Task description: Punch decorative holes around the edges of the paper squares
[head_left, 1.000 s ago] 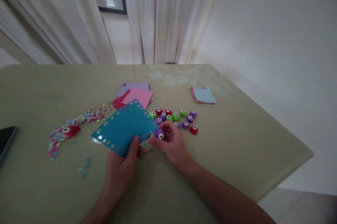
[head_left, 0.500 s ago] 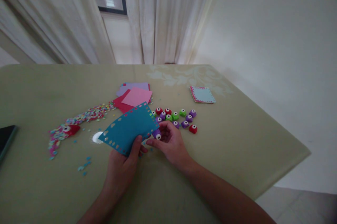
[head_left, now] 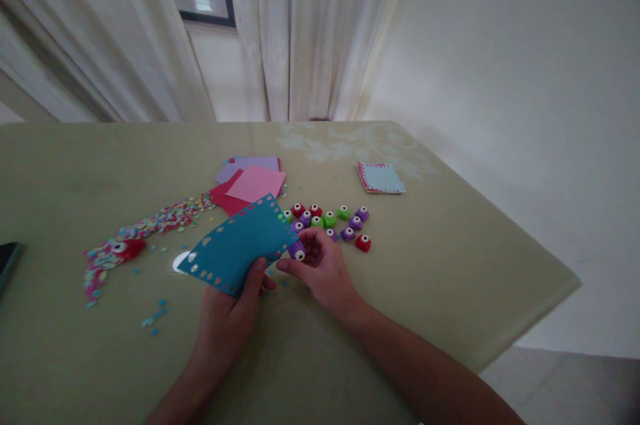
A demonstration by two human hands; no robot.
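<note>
A blue sheet of paper (head_left: 237, 242) with small shaped holes along its edges is pinched in my left hand (head_left: 230, 322), thumb on top. My right hand (head_left: 327, 275) has its fingers curled round a purple craft punch (head_left: 297, 251) at the sheet's right edge. Its white round button faces up, and the fingers partly hide it. Just beyond lie several small punches in red, green and purple, among them a red punch (head_left: 363, 243) and a green punch (head_left: 343, 212).
Behind the sheet, pink paper (head_left: 257, 183) lies on red and lilac sheets. A stack of punched cards (head_left: 381, 178) sits at back right. Confetti (head_left: 173, 217) trails leftward to another red punch (head_left: 129, 249). A dark phone-like object (head_left: 7, 262) is at far left.
The whole view has shifted slightly, so things appear a little further left. Both hands keep their hold on the blue paper and the purple punch, with hardly any movement.
</note>
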